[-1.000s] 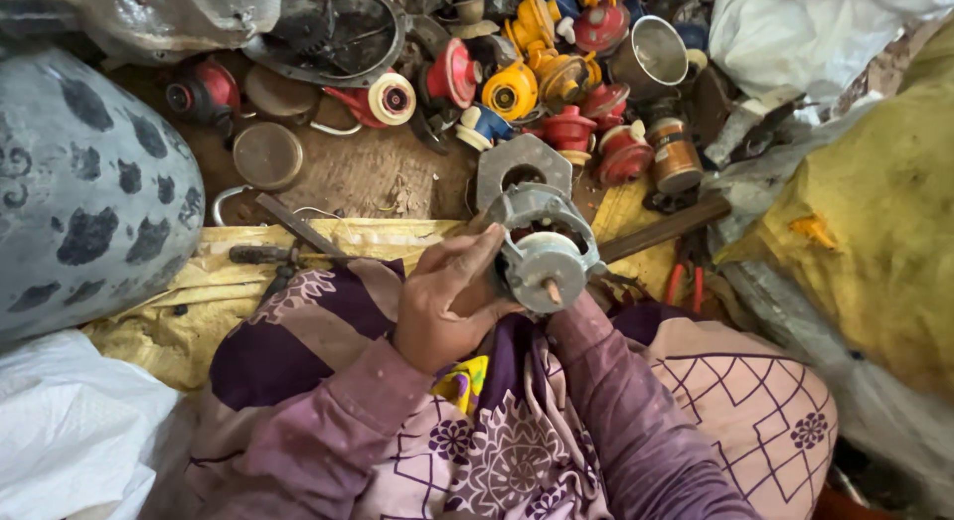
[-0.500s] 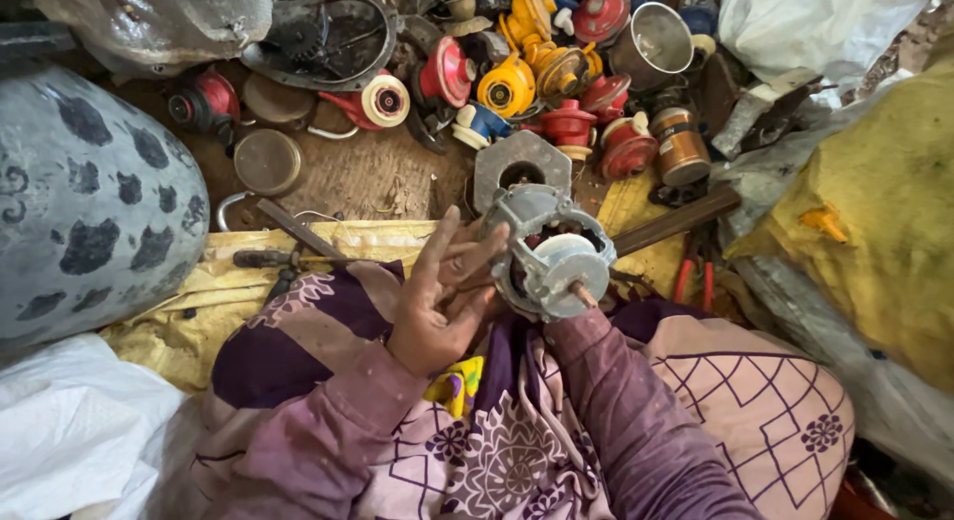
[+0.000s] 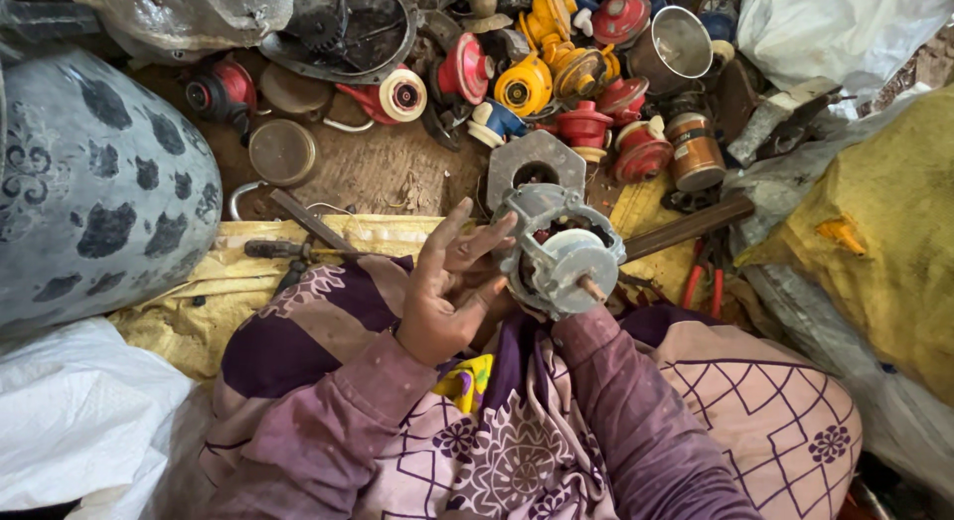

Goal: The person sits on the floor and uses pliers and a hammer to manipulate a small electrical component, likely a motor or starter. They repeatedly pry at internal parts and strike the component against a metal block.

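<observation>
A small grey metal motor [image 3: 561,262] with a short shaft sticking out toward the lower right is held up over my lap. My left hand [image 3: 447,287] is beside its left side, palm up and fingers spread, with the fingertips touching the housing. My right hand is hidden under and behind the motor; only its purple sleeve [image 3: 611,361] shows, running up to the motor's underside. Copper windings show inside the housing.
A grey hexagonal plate [image 3: 537,162] lies just beyond the motor. Behind it is a heap of red and yellow motor parts [image 3: 556,73] and a steel cup [image 3: 681,48]. A screwdriver [image 3: 278,250], iron bar [image 3: 686,227] and red-handled pliers [image 3: 706,282] lie nearby. Sacks stand left [image 3: 89,192] and right [image 3: 874,242].
My left hand has loosened from the motor's housing and spread its fingers. The motor has turned a little, its shaft end now facing lower right.
</observation>
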